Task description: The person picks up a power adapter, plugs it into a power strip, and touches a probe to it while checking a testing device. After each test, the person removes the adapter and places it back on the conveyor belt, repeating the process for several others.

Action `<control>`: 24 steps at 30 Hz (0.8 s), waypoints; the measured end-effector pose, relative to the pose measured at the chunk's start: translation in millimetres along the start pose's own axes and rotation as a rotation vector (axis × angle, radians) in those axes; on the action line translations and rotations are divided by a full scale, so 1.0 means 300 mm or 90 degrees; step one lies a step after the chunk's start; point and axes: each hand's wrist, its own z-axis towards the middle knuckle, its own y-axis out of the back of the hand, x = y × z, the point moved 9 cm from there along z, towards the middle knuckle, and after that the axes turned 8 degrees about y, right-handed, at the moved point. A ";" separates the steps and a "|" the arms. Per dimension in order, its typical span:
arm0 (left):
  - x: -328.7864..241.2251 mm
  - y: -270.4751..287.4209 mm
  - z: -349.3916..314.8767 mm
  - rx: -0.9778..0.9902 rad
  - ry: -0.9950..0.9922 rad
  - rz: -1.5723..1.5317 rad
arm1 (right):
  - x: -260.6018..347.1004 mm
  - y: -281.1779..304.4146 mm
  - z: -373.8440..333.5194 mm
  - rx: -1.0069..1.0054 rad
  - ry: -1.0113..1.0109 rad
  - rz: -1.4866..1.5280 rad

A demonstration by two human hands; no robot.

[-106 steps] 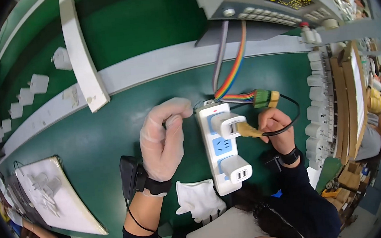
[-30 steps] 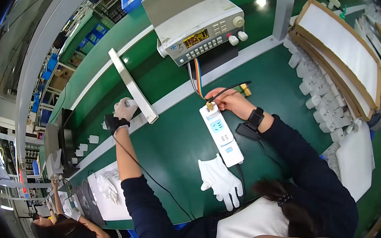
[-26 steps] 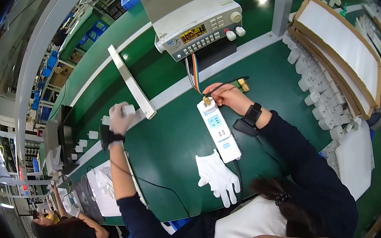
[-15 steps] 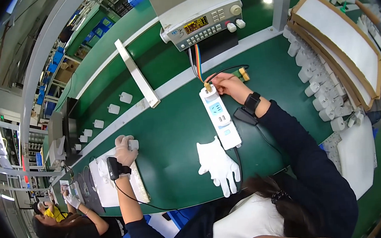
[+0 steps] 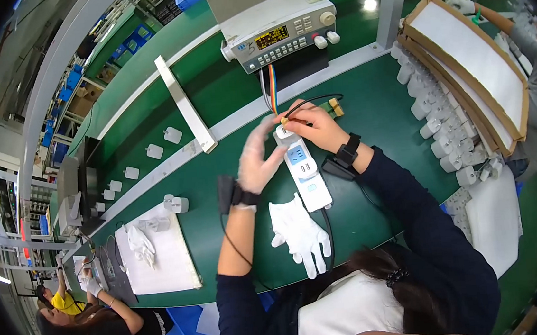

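Observation:
A white power strip (image 5: 313, 192) with blue socket faces lies on the green bench, a white charger (image 5: 283, 131) plugged into its far end. My right hand (image 5: 322, 129), bare, pinches a small yellowish connector (image 5: 285, 121) at that charger; a black cable runs from it. Thinly gloved, my left hand (image 5: 257, 162) is at the left of the charger. Its fingers are stretched out and the thumb stands apart, with nothing seen in them. Below it lies an empty white glove (image 5: 299, 235). Another white charger (image 5: 176, 203) rests by the white mat's far corner.
A bench meter (image 5: 274, 28) with a lit display stands at the back, joined by coloured wires. Rows of white chargers (image 5: 439, 126) and cardboard trays (image 5: 465, 64) line the right side. More chargers (image 5: 154, 151) lie far left. A co-worker (image 5: 102, 322) sits at left.
My left hand has let go of the white charger by the mat and moved right to the power strip's far end. My right hand stays at the connector.

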 end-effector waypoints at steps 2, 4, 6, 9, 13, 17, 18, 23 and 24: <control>0.059 -0.072 0.012 -0.006 0.042 -0.104 | 0.005 0.000 0.000 0.004 0.005 -0.028; 0.134 -0.117 0.015 -0.021 0.135 -0.301 | 0.008 -0.003 -0.002 0.014 0.015 -0.072; 0.152 -0.128 0.025 -0.019 0.131 -0.301 | 0.003 0.001 0.000 0.013 0.024 -0.093; 0.139 -0.133 0.025 -0.027 0.127 -0.291 | 0.020 0.007 -0.007 0.015 0.051 -0.124; 0.100 -0.108 0.024 -0.085 0.069 -0.261 | 0.045 -0.001 0.006 0.047 0.033 -0.142; 0.129 -0.119 0.023 -0.073 0.080 -0.306 | 0.083 0.005 0.029 0.038 0.049 -0.149; 0.133 -0.128 0.019 -0.073 0.085 -0.315 | 0.093 0.008 0.023 0.030 0.069 -0.144; 0.151 -0.125 0.034 -0.081 0.068 -0.297 | 0.285 0.116 0.128 -0.181 0.064 0.137; 0.135 -0.136 0.032 -0.073 0.052 -0.281 | 0.318 0.126 0.121 -0.177 0.054 0.130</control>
